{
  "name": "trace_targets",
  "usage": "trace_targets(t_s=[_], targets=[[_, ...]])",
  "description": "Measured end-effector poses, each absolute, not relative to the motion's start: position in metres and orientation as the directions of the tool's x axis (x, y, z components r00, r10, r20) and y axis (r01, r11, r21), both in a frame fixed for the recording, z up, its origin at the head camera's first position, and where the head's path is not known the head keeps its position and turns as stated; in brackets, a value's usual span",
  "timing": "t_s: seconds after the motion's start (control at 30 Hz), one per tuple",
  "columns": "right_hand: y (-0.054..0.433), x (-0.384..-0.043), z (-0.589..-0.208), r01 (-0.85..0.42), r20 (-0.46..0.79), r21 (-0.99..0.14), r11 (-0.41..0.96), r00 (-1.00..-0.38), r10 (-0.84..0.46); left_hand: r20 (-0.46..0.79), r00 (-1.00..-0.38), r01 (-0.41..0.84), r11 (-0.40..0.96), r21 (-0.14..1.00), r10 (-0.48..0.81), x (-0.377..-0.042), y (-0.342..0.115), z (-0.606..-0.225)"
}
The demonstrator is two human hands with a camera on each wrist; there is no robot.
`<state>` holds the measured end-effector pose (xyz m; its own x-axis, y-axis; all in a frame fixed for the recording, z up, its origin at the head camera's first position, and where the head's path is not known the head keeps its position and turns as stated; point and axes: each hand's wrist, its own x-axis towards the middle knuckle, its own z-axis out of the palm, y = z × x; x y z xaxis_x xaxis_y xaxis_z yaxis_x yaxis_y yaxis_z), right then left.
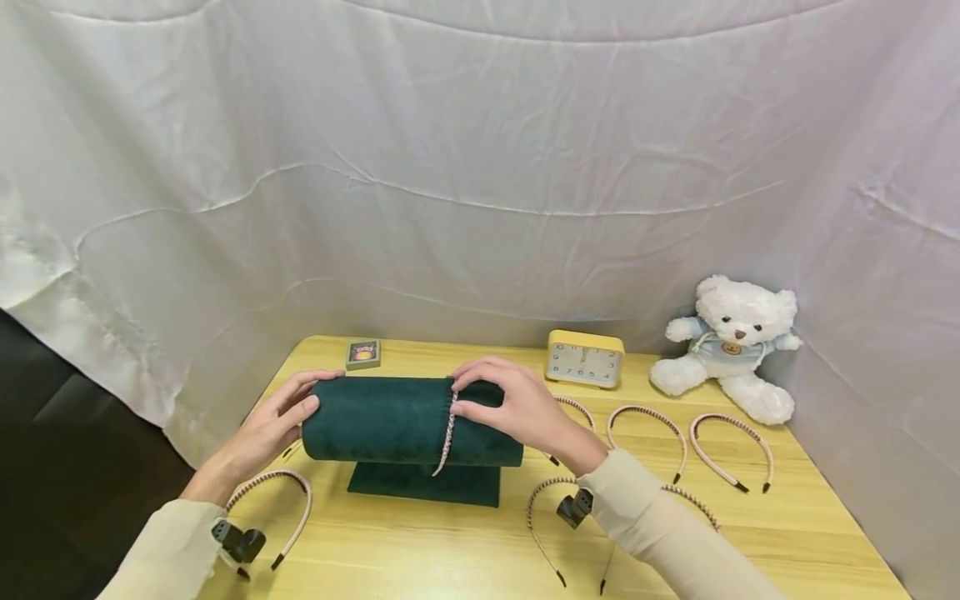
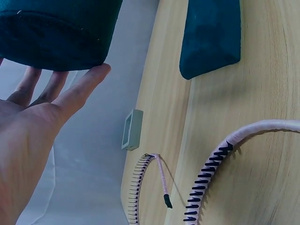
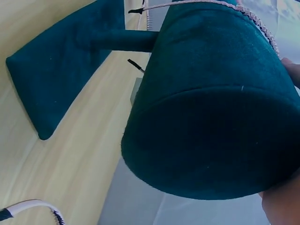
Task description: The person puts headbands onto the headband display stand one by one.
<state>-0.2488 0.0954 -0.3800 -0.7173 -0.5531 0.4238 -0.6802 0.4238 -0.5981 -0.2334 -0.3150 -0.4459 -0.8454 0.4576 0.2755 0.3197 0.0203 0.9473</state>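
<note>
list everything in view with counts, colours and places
Roll stand: 1, dark green, table centre
Draped headband: 1, pale pink, over the roll stand
Other headbands: at least 7, pale pink, two left of stand, five right
Clock: 1, yellow, back of table, right of centre
Teddy bear: 1, white and light blue, back right
Small box: 1, grey-green, back left
Table: 1, yellow wood-grain, below the stand
Curtain: count unclear, pale grey, behind the table
Dark surface: 1, black, far left
Wrist cameras: 2, black, one per wrist
Sleeves: 2, cream, on forearms
Left grip: 1, bare, touching the stand's left end
Right grip: 1, bare, pinching draped headband
</note>
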Motion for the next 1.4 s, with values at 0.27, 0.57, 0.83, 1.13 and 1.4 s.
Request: trace_targets(t_s=[0.27, 0.57, 0.83, 1.13, 1.4], targets=[[0.086, -0.252, -0.374, -0.717, 0.429, -0.500, 0.486, -0.693, -0.580, 0.268, -0.849, 0.318, 0.034, 0.948, 0.455, -0.234, -0.314, -0.444], [0.076, -0.254, -0.361, -0.756, 0.392, -0.387, 0.528, -0.653, -0.648, 0.271, -0.844, 0.324, 0.037, 0.945, 0.463, -0.235, -0.314, -0.444], [0.064, -0.259, -0.355, -0.767, 0.355, -0.397, 0.504, -0.635, -0.686, 0.276, -0.842, 0.327, 0.033, 0.944, 0.463, -0.236, -0.314, -0.445], [0.050, -0.260, -0.354, -0.781, 0.349, -0.392, 0.487, -0.615, -0.707, 0.301, -0.816, 0.331, -0.029, 0.943, 0.493, -0.236, -0.316, -0.448], [0.050, -0.261, -0.354, -0.769, 0.337, -0.427, 0.476, -0.624, -0.705, 0.296, -0.825, 0.338, 0.000, 0.941, 0.480, -0.236, -0.316, -0.446]])
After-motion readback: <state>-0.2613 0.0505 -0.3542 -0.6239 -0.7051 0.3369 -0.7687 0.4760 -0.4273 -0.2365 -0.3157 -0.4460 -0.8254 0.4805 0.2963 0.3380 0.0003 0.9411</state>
